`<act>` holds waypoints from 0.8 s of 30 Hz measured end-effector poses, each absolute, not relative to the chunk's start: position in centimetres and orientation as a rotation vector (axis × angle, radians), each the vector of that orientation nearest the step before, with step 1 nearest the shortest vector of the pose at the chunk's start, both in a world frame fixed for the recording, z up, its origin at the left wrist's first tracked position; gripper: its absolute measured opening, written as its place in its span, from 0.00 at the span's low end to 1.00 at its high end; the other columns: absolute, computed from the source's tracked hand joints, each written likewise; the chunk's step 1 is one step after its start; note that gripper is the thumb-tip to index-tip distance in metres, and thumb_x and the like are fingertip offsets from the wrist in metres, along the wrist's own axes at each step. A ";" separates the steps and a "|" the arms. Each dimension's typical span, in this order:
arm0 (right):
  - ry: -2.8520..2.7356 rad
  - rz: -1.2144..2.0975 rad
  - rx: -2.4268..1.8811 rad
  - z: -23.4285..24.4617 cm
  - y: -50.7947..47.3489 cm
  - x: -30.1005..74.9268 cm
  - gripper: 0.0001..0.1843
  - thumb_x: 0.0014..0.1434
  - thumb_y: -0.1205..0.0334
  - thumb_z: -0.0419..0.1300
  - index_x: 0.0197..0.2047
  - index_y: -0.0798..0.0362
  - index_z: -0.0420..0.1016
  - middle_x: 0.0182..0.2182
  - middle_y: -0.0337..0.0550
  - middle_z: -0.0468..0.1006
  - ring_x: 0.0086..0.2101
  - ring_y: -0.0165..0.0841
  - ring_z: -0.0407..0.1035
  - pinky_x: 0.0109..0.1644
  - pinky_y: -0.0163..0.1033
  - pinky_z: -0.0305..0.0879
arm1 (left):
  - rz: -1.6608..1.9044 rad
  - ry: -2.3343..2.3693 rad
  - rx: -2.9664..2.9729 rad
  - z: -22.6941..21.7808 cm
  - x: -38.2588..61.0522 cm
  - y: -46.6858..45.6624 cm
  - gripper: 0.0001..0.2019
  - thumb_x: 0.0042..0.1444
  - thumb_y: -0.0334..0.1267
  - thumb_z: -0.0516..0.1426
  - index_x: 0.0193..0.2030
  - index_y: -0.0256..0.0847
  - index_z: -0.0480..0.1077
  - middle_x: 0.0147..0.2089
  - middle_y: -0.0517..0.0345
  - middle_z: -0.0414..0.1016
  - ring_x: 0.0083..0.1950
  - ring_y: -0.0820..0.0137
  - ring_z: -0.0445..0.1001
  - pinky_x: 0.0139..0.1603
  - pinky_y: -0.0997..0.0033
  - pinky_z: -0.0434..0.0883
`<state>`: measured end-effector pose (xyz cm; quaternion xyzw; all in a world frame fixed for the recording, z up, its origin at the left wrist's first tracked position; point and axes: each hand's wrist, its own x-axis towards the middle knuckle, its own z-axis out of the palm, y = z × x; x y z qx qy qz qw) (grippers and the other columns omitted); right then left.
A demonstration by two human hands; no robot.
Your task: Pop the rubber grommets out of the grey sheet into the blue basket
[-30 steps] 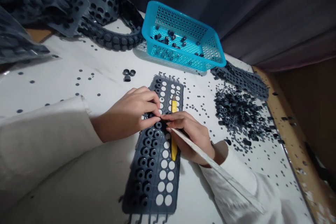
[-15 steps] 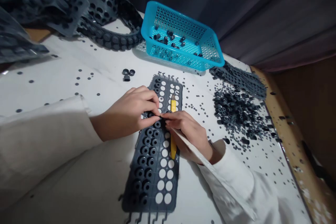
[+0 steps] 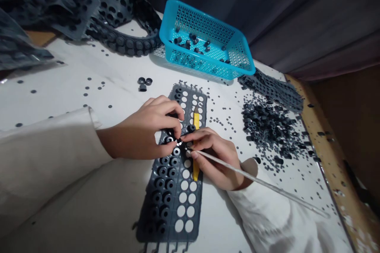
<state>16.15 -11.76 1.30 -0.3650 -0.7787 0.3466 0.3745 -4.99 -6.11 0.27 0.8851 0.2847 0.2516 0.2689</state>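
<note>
Pinching a small black ring (image 3: 169, 139) in its fingertips, the left hand (image 3: 139, 130) is curled shut over a dark plate (image 3: 144, 231) full of round holes. The right hand (image 3: 215, 162) is closed around a long, thin, clear stick (image 3: 261, 184), and its tip pokes in near the left fingertips. More rings (image 3: 162, 171) sit in the plate's holes, and many holes show white. A yellow strip (image 3: 196, 170) lies on the plate under the right hand. The plate lies flat on a white surface (image 3: 59, 71) with little black dots all over it. A big heap of rings (image 3: 267, 126) is off to the right. A blue basket (image 3: 208, 67) with some rings in it sits past the plate. Three rings (image 3: 143, 84) sit together to the left of the plate's top.
</note>
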 end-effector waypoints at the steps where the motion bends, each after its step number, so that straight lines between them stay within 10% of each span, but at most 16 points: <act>1: -2.002 0.884 -0.930 1.3 -11.8 16.1 0.07 0.56 0.74 0.57 0.34 0.52 0.67 0.39 0.51 0.79 0.40 0.37 0.73 0.43 0.46 0.70 | 0.668 0.772 2.387 0.2 -5.0 -6.1 0.04 0.48 0.32 0.58 0.31 0.43 0.73 0.47 0.55 0.70 0.52 0.62 0.65 0.56 0.60 0.60; 24: -2.089 0.853 -0.950 1.0 -12.0 16.0 0.07 0.56 0.73 0.57 0.36 0.52 0.67 0.38 0.51 0.79 0.41 0.37 0.72 0.45 0.45 0.70 | 0.694 0.770 2.402 -0.3 -4.9 -6.0 0.01 0.48 0.35 0.60 0.28 0.44 0.75 0.46 0.56 0.74 0.52 0.63 0.66 0.56 0.59 0.60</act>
